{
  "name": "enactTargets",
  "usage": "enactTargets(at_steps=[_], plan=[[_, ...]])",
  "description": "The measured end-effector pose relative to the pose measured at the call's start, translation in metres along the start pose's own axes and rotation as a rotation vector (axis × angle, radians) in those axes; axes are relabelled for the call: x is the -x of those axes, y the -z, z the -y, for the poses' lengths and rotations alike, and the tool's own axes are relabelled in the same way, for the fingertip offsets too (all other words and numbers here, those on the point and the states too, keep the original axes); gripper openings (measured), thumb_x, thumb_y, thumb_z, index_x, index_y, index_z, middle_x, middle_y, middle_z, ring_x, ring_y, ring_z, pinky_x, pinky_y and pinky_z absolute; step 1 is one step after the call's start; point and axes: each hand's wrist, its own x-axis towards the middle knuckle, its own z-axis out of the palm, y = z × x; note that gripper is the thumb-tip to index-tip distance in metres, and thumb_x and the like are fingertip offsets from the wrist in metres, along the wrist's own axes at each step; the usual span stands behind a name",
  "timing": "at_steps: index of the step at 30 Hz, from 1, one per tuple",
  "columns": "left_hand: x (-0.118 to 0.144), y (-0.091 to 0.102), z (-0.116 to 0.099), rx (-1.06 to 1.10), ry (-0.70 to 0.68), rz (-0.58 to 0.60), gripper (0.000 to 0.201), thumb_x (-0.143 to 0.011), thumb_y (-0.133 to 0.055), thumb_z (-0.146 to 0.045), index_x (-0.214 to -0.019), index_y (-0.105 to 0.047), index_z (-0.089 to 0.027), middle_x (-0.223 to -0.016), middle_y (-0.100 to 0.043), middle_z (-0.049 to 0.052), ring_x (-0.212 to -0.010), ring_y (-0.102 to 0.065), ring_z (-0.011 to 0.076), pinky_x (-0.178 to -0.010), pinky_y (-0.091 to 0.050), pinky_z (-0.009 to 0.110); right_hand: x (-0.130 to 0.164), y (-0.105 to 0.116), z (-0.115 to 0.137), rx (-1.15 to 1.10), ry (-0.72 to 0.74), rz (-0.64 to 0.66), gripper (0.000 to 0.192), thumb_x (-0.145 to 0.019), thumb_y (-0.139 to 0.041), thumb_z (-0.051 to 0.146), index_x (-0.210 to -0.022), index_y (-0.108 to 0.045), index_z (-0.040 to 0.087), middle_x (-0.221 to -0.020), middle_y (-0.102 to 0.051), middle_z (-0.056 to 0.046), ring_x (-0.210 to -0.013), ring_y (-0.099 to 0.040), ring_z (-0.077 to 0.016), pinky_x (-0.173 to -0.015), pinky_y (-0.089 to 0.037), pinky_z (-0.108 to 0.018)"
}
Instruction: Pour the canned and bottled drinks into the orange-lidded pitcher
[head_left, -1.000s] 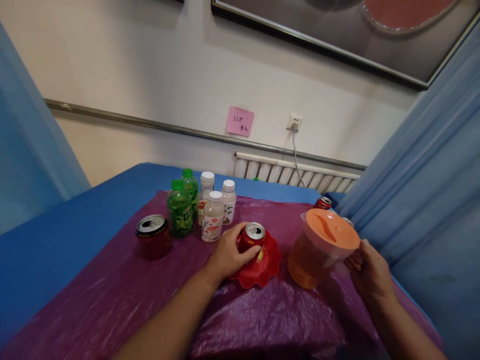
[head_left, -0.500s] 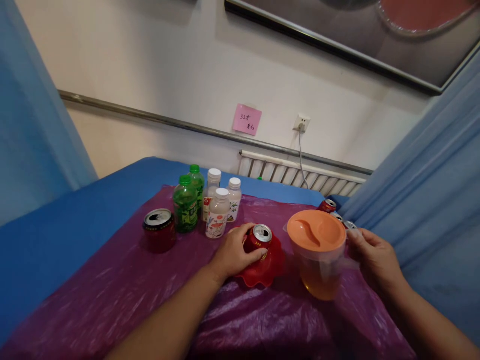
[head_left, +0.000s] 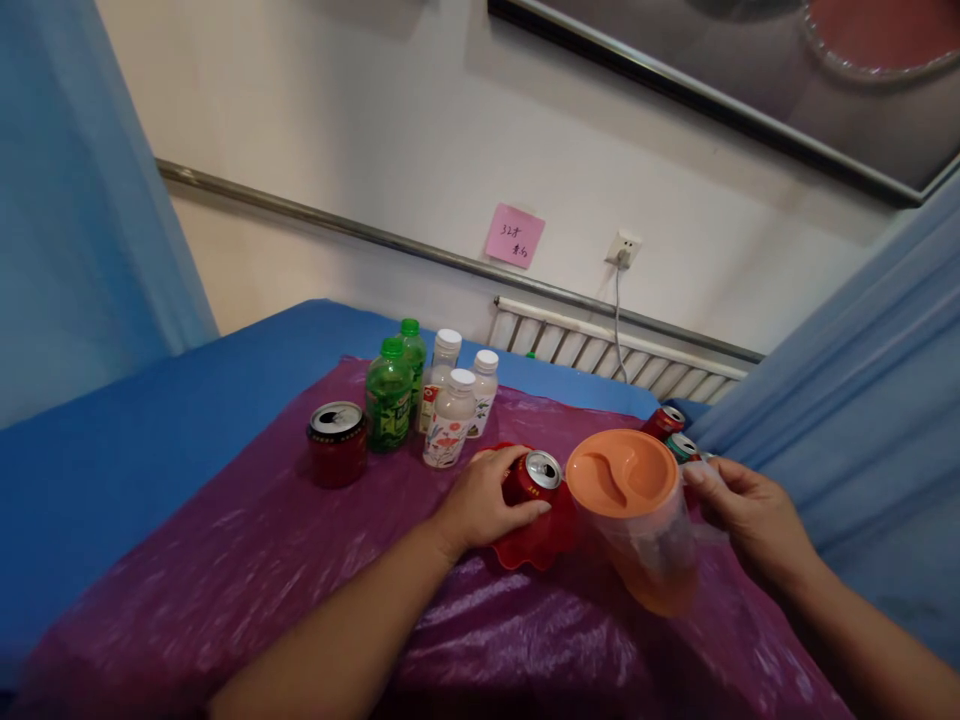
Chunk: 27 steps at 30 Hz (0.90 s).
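My left hand (head_left: 484,500) is wrapped round a red drink can (head_left: 534,478) with an opened top. The can leans a little to the right over a red scalloped dish (head_left: 525,548); whether its base touches the dish is hidden. By its handle, my right hand (head_left: 754,510) grips a clear plastic pitcher (head_left: 649,550) with amber liquid inside. An orange lid (head_left: 622,473) covers the pitcher, which tilts left so that its rim comes close to the can's top. I see no stream of liquid between them.
Left of the dish stand several white-capped bottles (head_left: 450,420), two green bottles (head_left: 389,395) and a wide dark-red can (head_left: 337,445). More cans (head_left: 664,422) are behind the pitcher. Purple plastic sheeting (head_left: 247,560) covers part of the blue bed (head_left: 277,350). A radiator (head_left: 570,340) lines the wall.
The pitcher has tipped leftward, its lid coming close to the can. In my left hand the can now leans slightly towards the pitcher. The view has shifted a little.
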Motion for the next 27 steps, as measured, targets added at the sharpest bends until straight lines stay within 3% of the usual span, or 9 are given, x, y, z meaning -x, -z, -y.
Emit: enactTargets(at_steps=[7,16,27], plan=[[0.001,-0.001,0.000,0.008,-0.012,-0.006,0.064,-0.071,-0.085,-0.039,-0.128,-0.062,-0.024,-0.129,-0.072,0.009,-0.118,-0.065,0.0327,-0.110,-0.045,0.050,-0.003,-0.005,0.016,0.105,0.035,0.017,0.046,-0.069,-0.082,0.063,-0.061,-0.070,0.018,-0.058,-0.056,0.000,-0.055,-0.042,-0.0119,-0.050,-0.036,-0.024],[0.001,-0.001,-0.004,-0.005,-0.019,-0.001,0.061,-0.068,-0.087,-0.037,-0.123,-0.064,-0.024,-0.123,-0.074,0.007,-0.112,-0.067,0.0316,-0.108,-0.045,0.050,0.000,-0.015,0.035,0.103,-0.036,0.035,0.051,-0.059,-0.085,0.066,-0.056,-0.067,0.019,-0.053,-0.055,0.001,-0.051,-0.043,-0.0112,-0.048,-0.038,-0.024],[0.003,-0.001,-0.004,-0.003,-0.031,-0.013,0.061,-0.068,-0.087,-0.040,-0.123,-0.065,-0.024,-0.124,-0.074,0.008,-0.114,-0.066,0.0331,-0.108,-0.045,0.052,-0.002,-0.012,0.031,0.137,0.025,0.053,0.050,-0.070,-0.081,0.063,-0.056,-0.062,0.019,-0.054,-0.053,0.001,-0.051,-0.043,-0.0113,-0.047,-0.039,-0.023]])
